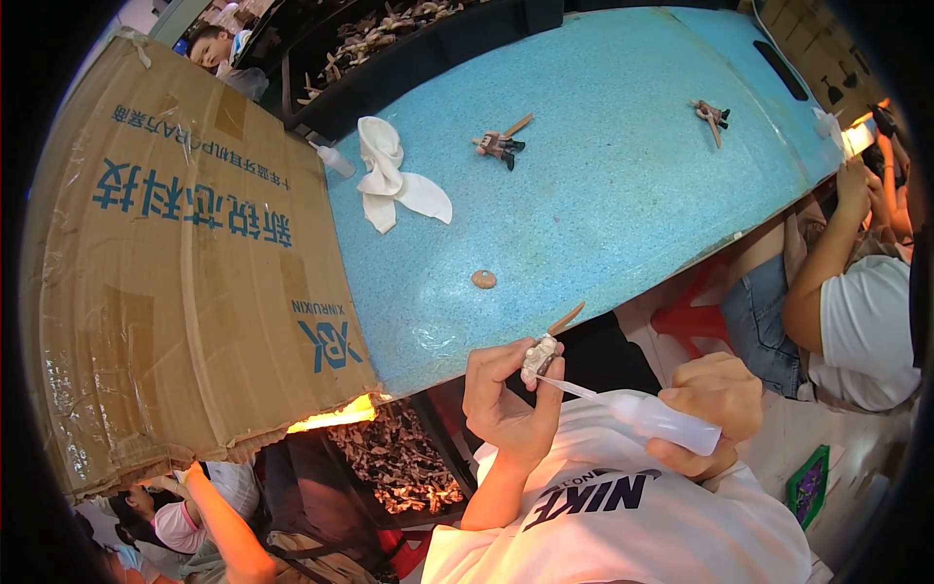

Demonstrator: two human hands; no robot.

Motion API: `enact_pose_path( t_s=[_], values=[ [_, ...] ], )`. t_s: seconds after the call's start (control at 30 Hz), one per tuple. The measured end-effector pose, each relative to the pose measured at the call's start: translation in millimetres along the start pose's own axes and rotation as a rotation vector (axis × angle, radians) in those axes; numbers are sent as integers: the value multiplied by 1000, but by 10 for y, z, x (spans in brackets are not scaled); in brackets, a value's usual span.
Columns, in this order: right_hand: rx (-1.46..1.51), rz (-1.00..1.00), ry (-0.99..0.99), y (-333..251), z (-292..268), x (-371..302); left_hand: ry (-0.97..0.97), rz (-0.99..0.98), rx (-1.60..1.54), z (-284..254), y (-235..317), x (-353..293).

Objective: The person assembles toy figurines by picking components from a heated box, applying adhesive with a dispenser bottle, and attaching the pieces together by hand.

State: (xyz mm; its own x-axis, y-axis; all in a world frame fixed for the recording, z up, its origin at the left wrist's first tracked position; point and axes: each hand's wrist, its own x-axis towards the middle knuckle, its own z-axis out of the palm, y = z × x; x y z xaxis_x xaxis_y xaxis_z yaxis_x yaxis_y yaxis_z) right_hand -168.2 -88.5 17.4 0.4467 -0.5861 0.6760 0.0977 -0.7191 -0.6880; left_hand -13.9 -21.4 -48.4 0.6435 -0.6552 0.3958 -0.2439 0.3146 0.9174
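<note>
My left hand pinches a small pale figurine between thumb and fingers, just off the near edge of the blue table. A thin tan blade-like piece sticks up from it. My right hand is closed around a white squeeze bottle, tilted so its long thin nozzle reaches the figurine's lower part. On the table lie a dark-and-pink figurine with a tan blade, a similar figurine farther right, and a small oval brownish piece.
A large cardboard sheet walls off the left side. White cloth and a small white bottle lie beside it. A black bin of figurines stands at the back; another crate sits below. A co-worker sits at right.
</note>
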Motion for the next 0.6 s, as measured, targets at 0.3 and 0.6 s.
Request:
enact_pose_path(
  t_s=[0.3,0.6],
  values=[
    [-24,-37,81,6,17,-9,27,-59,-99,34,70,14],
    [-13,3,51,-3,-37,-22,18,-66,-101,32,66,8]
  ],
)
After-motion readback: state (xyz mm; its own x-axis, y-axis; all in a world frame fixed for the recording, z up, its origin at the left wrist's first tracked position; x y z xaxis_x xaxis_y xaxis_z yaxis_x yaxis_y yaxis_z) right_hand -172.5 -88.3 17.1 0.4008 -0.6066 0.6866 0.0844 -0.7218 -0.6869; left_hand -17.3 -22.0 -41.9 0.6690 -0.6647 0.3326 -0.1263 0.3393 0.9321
